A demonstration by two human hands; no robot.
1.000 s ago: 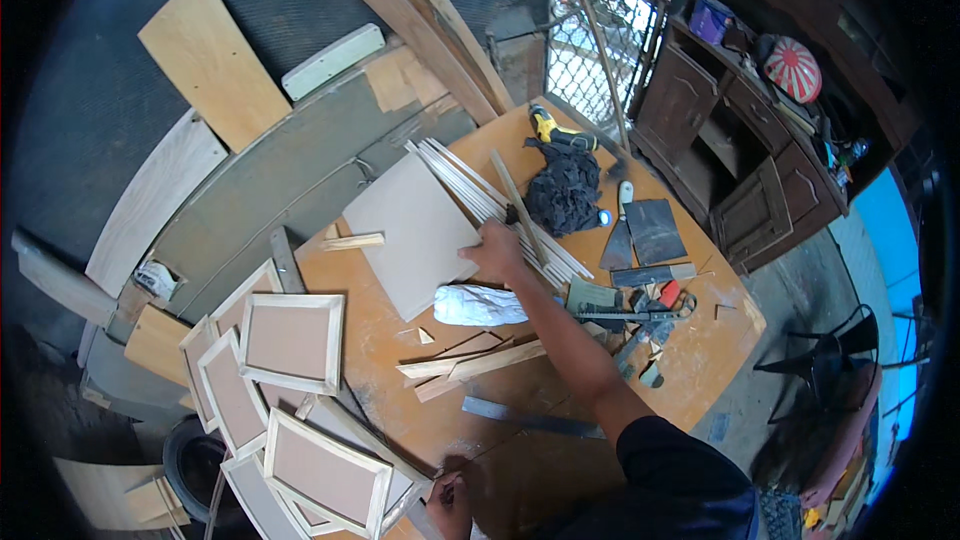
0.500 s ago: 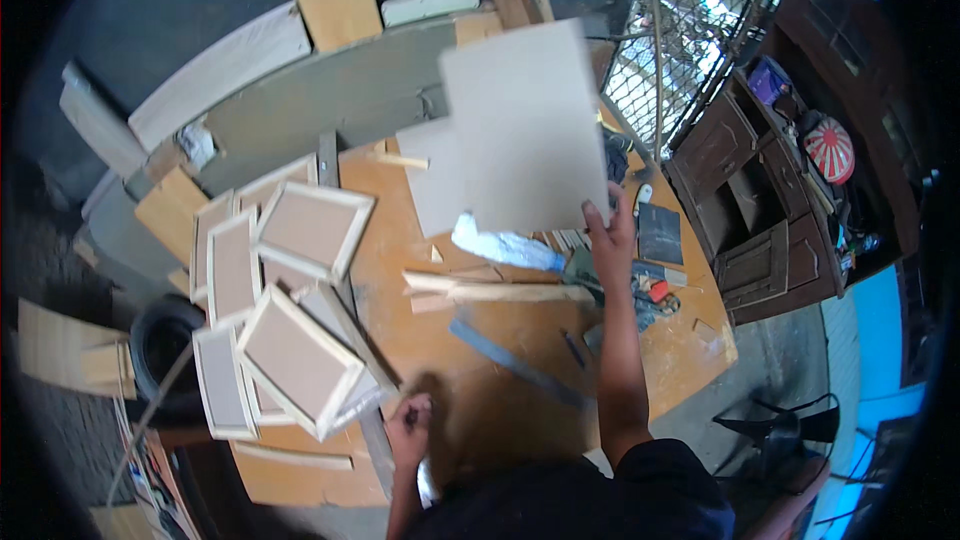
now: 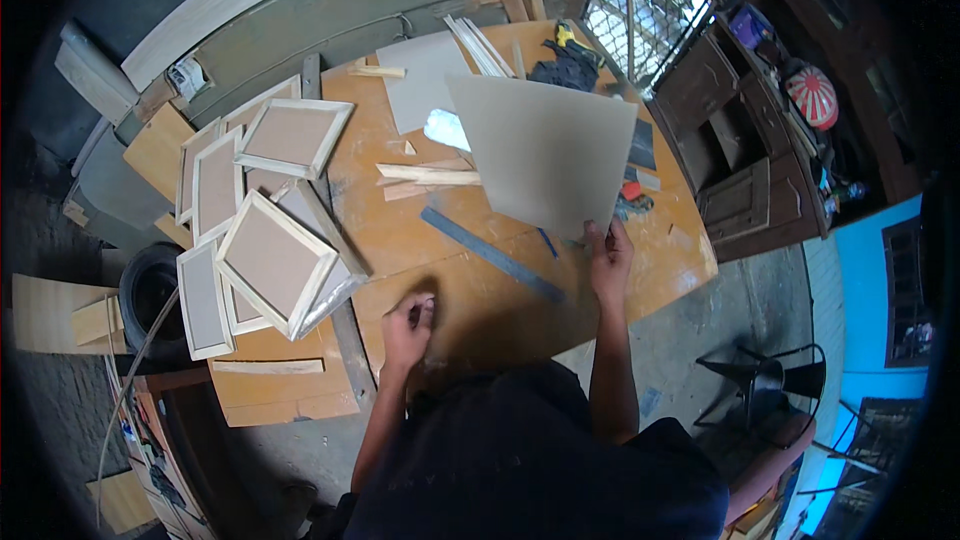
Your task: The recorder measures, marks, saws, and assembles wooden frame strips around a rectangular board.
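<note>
My right hand (image 3: 611,265) grips a thin beige board (image 3: 550,150) by its lower right corner, thumb on the near face. Tilted up over the table, the board hides part of what lies behind it. My left hand (image 3: 407,332) hovers by the table's near edge with its fingers curled closed; whatever may be inside them is hidden. Between the hands and the board, a long grey metal ruler (image 3: 490,252) lies slantwise on the wooden table (image 3: 400,275). To the left is a pile of wooden frames with beige panels (image 3: 277,262).
Another beige sheet (image 3: 420,75) lies farther back, near white strips (image 3: 477,45). Wood strips (image 3: 430,176) and a silvery-white wrapped thing (image 3: 446,128) rest mid-table. A dark cabinet (image 3: 745,140) stands at the right, a black chair (image 3: 765,380) below it, a tyre (image 3: 155,300) at the left.
My right hand has brought the board down and nearer, tilting it. My left hand stays low, still curled. The whole view has shifted, showing more of my torso.
</note>
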